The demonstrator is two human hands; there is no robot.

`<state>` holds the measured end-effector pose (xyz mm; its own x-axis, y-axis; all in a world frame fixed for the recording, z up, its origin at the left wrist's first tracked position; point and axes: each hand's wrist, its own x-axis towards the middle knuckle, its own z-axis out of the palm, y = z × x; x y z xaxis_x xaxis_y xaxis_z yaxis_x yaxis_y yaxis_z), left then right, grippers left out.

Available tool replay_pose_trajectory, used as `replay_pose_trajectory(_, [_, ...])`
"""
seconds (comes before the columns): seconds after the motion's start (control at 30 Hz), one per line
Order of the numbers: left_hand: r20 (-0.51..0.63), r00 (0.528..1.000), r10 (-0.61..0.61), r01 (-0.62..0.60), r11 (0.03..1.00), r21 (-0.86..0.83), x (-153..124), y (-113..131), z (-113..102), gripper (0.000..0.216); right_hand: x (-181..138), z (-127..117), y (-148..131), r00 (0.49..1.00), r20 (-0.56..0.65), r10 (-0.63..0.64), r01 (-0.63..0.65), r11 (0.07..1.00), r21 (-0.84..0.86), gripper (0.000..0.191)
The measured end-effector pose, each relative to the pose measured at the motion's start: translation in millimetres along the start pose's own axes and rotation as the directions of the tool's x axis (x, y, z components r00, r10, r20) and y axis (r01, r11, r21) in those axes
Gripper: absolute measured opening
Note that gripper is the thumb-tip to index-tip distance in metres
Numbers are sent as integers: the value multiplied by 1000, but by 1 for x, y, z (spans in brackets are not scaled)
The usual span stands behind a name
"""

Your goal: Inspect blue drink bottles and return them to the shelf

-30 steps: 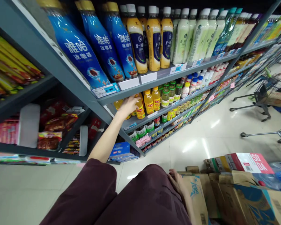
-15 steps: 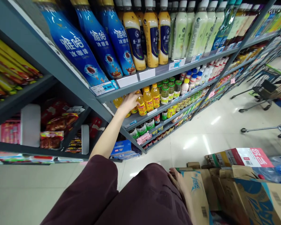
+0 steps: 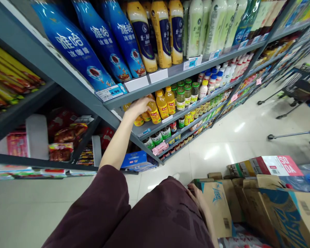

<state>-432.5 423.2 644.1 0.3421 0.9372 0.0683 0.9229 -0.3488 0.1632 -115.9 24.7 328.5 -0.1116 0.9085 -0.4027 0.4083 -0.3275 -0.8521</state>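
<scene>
My left hand [image 3: 140, 106] reaches under a shelf edge into a row of orange juice bottles. Its fingers are closed around the top of a juice bottle [image 3: 154, 113], whose cap is covered by the hand. Beside it on the right stand other orange juice bottles [image 3: 162, 106]; more are partly hidden behind my hand and wrist. Low by my side, my right hand [image 3: 194, 193] rests between my dark clothing and a cardboard box [image 3: 215, 203]. Its fingers are loosely bent and apart, with nothing visible in them.
Above my left hand, a shelf carries large blue coffee bottles [image 3: 74, 48] and yellow bottles [image 3: 161, 34]. Green-lidded jars [image 3: 181, 99] stand right of the juice. Opened cartons [image 3: 276, 213] crowd the lower right. Trolley wheels [image 3: 271, 137] stand on the floor at right.
The view has shifted slightly, and the shelf sits a little higher in the picture. My left hand stays at the same juice bottle, and my right hand remains by the box.
</scene>
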Motion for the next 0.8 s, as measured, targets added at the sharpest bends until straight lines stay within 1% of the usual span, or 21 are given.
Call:
replay_pose_trajectory(0.1, [3, 1000, -6, 6, 1000, -30, 0, -1, 0, 54, -2, 1, 3, 1000, -6, 1, -1, 1000, 3, 40])
replay_pose_trajectory(0.27, [5, 1000, -16, 16, 999, -30, 1, -3, 0, 53, -8, 4, 9, 1000, -15, 2, -2, 999, 38, 39])
replay_pose_trajectory(0.5, [-48, 997, 68, -70, 996, -46, -4, -2, 1, 53, -22, 6, 14, 999, -33, 14, -13, 1000, 22, 35])
replay_pose_trajectory(0.67, [-96, 991, 92, -97, 994, -46, -6, -2, 7, 49, -32, 8, 15, 999, -4, 45, -45, 999, 15, 35])
replay_pose_trajectory(0.8, [-111, 987, 112, -118, 992, -49, -6, -4, 12, 48, -38, 11, 14, 997, -36, 63, -63, 998, 2, 38])
